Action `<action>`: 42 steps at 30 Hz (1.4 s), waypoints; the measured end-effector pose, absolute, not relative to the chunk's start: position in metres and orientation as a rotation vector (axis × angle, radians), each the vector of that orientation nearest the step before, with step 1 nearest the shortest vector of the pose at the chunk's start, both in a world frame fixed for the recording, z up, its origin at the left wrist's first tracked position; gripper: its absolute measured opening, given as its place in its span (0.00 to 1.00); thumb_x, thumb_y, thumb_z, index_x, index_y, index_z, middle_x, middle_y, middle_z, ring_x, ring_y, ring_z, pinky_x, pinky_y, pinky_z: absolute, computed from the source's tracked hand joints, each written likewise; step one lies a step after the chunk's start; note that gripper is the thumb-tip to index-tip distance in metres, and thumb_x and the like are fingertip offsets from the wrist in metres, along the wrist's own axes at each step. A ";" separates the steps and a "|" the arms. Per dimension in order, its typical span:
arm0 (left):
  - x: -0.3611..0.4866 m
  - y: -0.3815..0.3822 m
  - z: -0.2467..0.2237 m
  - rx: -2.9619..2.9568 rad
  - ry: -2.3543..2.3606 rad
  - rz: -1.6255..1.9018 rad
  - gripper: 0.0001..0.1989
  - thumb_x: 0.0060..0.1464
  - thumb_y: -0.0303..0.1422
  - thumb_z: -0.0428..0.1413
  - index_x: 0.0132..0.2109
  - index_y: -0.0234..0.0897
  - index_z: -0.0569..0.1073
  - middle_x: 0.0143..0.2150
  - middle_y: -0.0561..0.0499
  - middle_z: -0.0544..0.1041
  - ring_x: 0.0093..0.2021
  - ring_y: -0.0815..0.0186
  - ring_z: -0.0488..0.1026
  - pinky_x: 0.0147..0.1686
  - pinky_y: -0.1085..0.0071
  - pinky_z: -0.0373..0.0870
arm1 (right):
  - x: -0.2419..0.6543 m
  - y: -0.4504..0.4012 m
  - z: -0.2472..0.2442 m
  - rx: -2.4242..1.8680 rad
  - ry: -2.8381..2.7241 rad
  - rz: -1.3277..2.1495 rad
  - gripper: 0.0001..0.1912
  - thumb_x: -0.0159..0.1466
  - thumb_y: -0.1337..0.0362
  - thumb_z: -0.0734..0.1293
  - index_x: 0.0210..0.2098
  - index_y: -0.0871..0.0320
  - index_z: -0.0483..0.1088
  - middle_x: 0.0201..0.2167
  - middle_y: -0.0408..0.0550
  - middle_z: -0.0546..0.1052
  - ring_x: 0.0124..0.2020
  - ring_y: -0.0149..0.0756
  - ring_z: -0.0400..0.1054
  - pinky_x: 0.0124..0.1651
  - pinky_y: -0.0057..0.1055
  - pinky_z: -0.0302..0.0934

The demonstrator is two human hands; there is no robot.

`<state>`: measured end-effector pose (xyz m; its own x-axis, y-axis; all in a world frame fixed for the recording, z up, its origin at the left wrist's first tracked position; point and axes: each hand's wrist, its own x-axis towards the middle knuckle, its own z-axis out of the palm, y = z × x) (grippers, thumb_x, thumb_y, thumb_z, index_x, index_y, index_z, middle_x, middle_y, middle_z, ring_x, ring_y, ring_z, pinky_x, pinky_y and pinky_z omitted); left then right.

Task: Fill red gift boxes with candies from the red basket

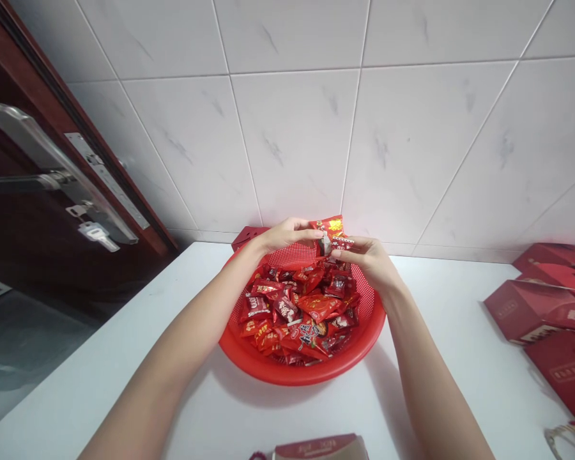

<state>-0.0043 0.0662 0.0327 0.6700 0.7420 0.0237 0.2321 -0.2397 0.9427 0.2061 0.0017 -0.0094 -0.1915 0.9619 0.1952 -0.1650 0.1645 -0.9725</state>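
Note:
A round red plastic basket stands on the white table, filled with several wrapped candies in red and dark red packets. Over its far rim, my left hand is closed on a red snack packet with yellow print. My right hand pinches a small dark red candy close beside that packet. The two hands nearly meet, and some fingertips are hidden behind the packets.
Several dark red gift boxes sit along the table's right side. Another box lies at the near edge, and one stands behind the basket. A tiled wall rises at the back. At left is a door with a handle and keys.

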 end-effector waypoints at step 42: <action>-0.024 0.107 -0.021 2.076 1.442 -0.519 0.24 0.23 0.30 0.69 0.37 0.39 0.83 0.34 0.46 0.83 0.29 0.59 0.75 0.28 0.69 0.69 | 0.208 0.006 -0.013 -0.925 -1.246 1.200 0.10 0.51 0.60 0.77 0.32 0.55 0.80 0.35 0.49 0.83 0.38 0.43 0.76 0.48 0.44 0.67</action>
<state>-0.0242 0.1068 -0.0211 0.3488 0.7231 -0.5963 0.9372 -0.2703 0.2203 0.2075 0.0065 -0.0128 -0.0742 0.9792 0.1889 -0.1523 0.1760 -0.9725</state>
